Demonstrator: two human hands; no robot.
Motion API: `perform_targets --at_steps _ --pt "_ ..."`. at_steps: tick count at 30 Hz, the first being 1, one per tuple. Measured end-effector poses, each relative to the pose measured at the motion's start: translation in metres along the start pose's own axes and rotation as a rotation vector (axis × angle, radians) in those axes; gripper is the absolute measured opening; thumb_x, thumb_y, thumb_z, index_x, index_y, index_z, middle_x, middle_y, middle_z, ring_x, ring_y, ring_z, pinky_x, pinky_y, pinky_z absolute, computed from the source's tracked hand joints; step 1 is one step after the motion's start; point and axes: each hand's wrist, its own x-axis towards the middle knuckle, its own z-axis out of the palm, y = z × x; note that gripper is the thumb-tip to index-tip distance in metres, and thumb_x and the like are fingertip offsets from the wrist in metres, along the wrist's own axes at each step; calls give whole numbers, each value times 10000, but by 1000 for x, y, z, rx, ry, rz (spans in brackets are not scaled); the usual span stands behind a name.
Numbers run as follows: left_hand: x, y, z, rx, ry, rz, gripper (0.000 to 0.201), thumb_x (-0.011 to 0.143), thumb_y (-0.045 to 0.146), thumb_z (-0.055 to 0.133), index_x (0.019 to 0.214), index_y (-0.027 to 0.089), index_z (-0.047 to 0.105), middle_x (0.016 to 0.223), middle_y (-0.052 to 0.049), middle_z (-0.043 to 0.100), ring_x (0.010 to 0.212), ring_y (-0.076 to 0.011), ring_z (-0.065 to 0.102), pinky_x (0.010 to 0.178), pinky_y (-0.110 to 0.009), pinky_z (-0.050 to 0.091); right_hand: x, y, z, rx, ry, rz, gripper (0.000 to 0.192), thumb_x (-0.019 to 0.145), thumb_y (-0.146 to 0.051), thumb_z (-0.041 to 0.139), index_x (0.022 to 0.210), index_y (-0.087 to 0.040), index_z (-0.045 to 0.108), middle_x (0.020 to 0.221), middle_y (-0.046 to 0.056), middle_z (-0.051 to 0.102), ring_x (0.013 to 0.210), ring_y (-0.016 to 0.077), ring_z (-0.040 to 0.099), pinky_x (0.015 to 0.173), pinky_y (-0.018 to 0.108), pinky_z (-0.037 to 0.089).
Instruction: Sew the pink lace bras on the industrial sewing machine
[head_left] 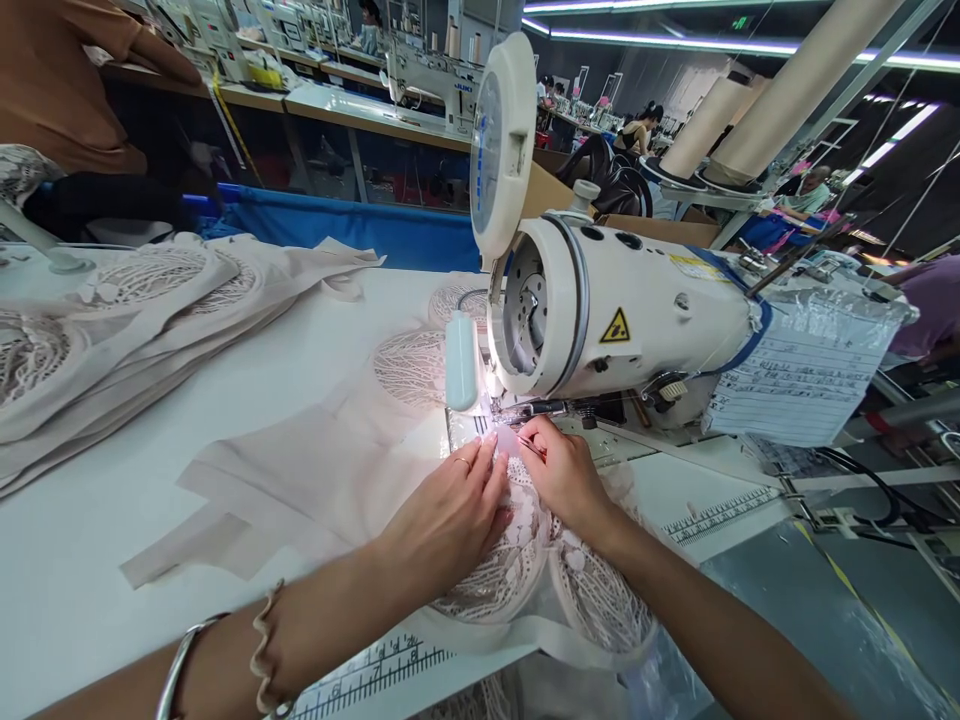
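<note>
My left hand (448, 510) lies on a pale pink lace bra piece (491, 580). Its fingertips are pressed together on the fabric edge just in front of the sewing machine's (622, 300) needle area. Close beside it, my right hand (566, 475) is closed in a pinch around a thin, dark metal tool (531, 445), mostly hidden by the fingers. The tool's tip points at the small pink fabric edge (508, 440) between both hands. A lit pale-green lamp (460, 362) hangs over the needle. More lace cups (411, 368) and sheer fabric (300, 480) spread to the left and behind.
Stacked lace garments (150, 330) cover the table's left side. Printed rulers (375, 675) run along the white table's near edge. A handwritten sheet (806, 370) hangs at right, below large thread cones (802, 90). Across a blue cloth (337, 230), a person (67, 90) sits by other machines.
</note>
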Motion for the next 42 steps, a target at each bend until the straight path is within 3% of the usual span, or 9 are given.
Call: perform_targets --at_steps 5,12,22,29,36,42 --pt "-3 -1 2 -45 -4 -40 573 1000 329 405 1371 -102 473 1384 -312 559 1245 -408 564 1016 -496 441 0 -2 -1 -107 -40 -28 158 853 -183 594 719 -227 523 631 -11 630 577 163 547 581 248 342" --pt "0 -6 -3 -95 -70 -70 564 1011 407 374 1354 -9 541 1342 -255 607 1122 -369 597 936 -522 447 -3 -2 1 -169 -67 -28 135 820 -108 564 764 -228 537 664 0 664 610 182 598 594 251 356" --pt "0 -6 -1 -35 -20 -46 430 989 359 435 1191 33 630 1301 -261 620 1084 -356 610 946 -506 440 -2 -1 0 -138 -44 -19 138 819 -108 577 762 -227 535 652 -1 665 595 176 597 586 248 354" --pt "1 -5 -2 -36 -17 -48 427 986 346 441 1191 22 630 1299 -267 623 1094 -362 610 938 -505 443 -3 -2 -1 -153 -46 -17 139 817 -97 593 769 -218 544 665 3 677 605 177 622 589 250 368" --pt "-2 -6 -3 -75 -32 -75 561 1006 379 402 1379 -28 504 1412 -245 564 1156 -349 576 953 -479 411 -7 7 5 -168 -24 -155 93 874 -106 571 899 -191 601 677 -3 701 600 183 678 585 251 441" --pt "-1 -10 -5 -125 -72 -84 530 1009 411 396 1327 26 574 1456 -233 526 1155 -357 555 949 -493 377 -12 12 8 -214 43 -364 323 900 -37 472 1155 -132 647 869 79 769 770 196 732 721 267 555"
